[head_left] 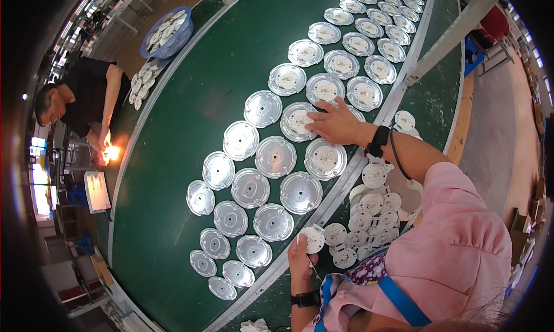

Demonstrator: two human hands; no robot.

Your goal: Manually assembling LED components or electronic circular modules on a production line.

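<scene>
My left hand point(299, 259) grips a white round LED board point(313, 239) between thumb and fingers, beside the belt's near rail. Out over the belt, my right hand point(339, 124) reaches down with its fingers apart. Its fingertips touch the edge of a white board point(298, 119) lying in a round silver metal dish point(288, 133). Below that hand sits another dish with a board point(326, 158) in its middle. Bare silver dishes point(276, 157) stand in rows nearer to me, while dishes farther along carry white boards.
A pile of white boards point(369, 222) lies by my lap, next to the rail point(352, 170). Across the green belt point(190, 101), a person in black point(92, 92) works near a bright light. A blue basket point(183, 36) of white pieces stands beyond. A post point(444, 40) rises at right.
</scene>
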